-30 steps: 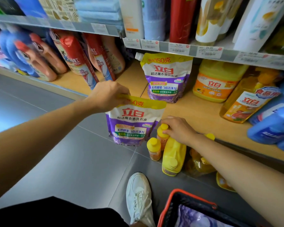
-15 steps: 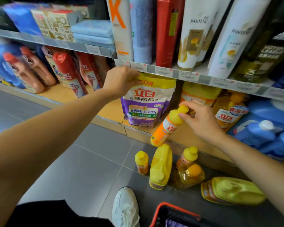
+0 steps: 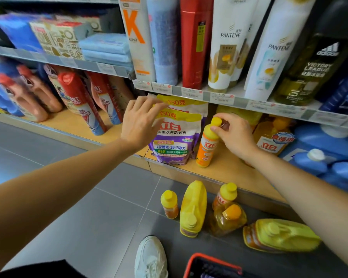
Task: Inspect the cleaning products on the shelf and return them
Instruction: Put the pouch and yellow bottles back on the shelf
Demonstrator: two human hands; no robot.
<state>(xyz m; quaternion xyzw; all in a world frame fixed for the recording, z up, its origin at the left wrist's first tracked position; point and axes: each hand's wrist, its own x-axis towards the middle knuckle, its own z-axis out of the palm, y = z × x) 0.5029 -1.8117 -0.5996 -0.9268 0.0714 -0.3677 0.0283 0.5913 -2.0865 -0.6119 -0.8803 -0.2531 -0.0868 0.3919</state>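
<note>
"Purple pouch (image 3: 177, 137), is it back yet?"

"Yes. A second ago I had it hanging over the floor by its top edge. Now it stands on the lower shelf (image 3: 229, 173), right in front of the second pouch (image 3: 182, 102) of the same kind."

"And your left hand (image 3: 141, 125)?"

"The fingers are spread wide and fairly straight and only rest against the pouch's top edge. I'd call that letting go, not gripping."

"The right one was down among the bottles."

"It was. Half a second ago it carried the orange bottle (image 3: 208, 145) tilted through the air. That bottle is upright on the same shelf now, just beside the pouch on its right. My right hand (image 3: 235, 137) pinches its yellow cap between thumb and fingertips."

"So two are returned?"

"As good as, I'd say. The pouch looks settled, and the bottle only needs me to release it without tipping it, since it is tall and narrow."

"What's left?"

"Plenty on the floor below the shelf edge: a small bottle (image 3: 169, 204), a yellow jug (image 3: 193, 207), two amber bottles close together and another jug lying on its side. The basket (image 3: 211, 259) by my shoe holds something too, but I can't tell what."
</note>
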